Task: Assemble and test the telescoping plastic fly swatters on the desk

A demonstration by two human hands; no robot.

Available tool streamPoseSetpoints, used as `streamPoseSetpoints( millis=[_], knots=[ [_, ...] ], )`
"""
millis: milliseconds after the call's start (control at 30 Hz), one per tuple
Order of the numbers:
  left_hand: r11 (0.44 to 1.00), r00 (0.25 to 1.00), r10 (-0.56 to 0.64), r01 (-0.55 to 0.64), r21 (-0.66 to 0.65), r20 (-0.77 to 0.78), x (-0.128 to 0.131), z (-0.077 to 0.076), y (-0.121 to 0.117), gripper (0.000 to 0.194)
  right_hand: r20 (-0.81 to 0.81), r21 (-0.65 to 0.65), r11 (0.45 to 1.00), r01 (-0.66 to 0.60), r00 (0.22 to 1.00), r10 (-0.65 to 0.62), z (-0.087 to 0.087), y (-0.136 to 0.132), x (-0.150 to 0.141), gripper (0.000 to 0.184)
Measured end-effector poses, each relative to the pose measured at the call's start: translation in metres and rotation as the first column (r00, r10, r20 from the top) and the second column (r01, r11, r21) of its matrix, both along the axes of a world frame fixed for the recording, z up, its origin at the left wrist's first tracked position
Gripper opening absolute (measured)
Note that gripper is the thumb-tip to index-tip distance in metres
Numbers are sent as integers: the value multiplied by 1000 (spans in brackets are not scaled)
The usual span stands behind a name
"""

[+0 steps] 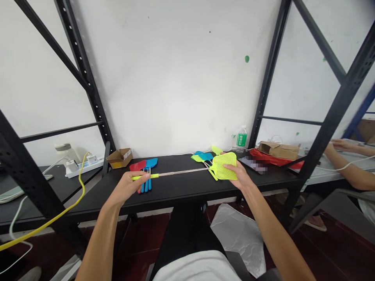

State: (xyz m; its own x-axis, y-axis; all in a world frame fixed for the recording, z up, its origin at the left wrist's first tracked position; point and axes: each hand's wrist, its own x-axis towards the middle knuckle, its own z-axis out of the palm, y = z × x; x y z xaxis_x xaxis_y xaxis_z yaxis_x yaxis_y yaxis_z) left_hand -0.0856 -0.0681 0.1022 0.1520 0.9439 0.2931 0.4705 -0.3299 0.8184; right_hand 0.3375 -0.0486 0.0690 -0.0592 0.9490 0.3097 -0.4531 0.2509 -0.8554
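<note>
I hold a yellow-green fly swatter stretched across the black shelf (175, 191). My left hand (129, 187) is closed around its yellow handle (146, 176). My right hand (238, 175) grips the mesh head (224, 166). A thin metal rod (183, 171) runs between the two. Just behind my left hand lie red and blue swatter handles (146, 166). Behind the mesh head lies a small pile of blue and yellow-green swatter heads (203, 157).
A small cardboard box (119, 157) sits at the back left, a green-labelled bottle (241, 139) at the back right, beside a phone (253, 164) and a red bag with a brown box (278, 150). A power strip (83, 166) and yellow cable lie left. Another person's arms (348, 164) reach in at right.
</note>
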Motion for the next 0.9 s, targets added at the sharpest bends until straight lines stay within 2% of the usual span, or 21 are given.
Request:
streamPoseSetpoints(
  millis=[433, 900],
  knots=[
    [1000, 999, 15, -15, 8, -31, -5, -2, 1, 39, 24, 13, 1000, 3, 1000, -3, 2, -4, -7, 68],
    [999, 999, 29, -29, -24, -16, -4, -3, 1, 30, -1, 6, 1000, 1, 1000, -1, 4, -8, -11, 68]
  ],
)
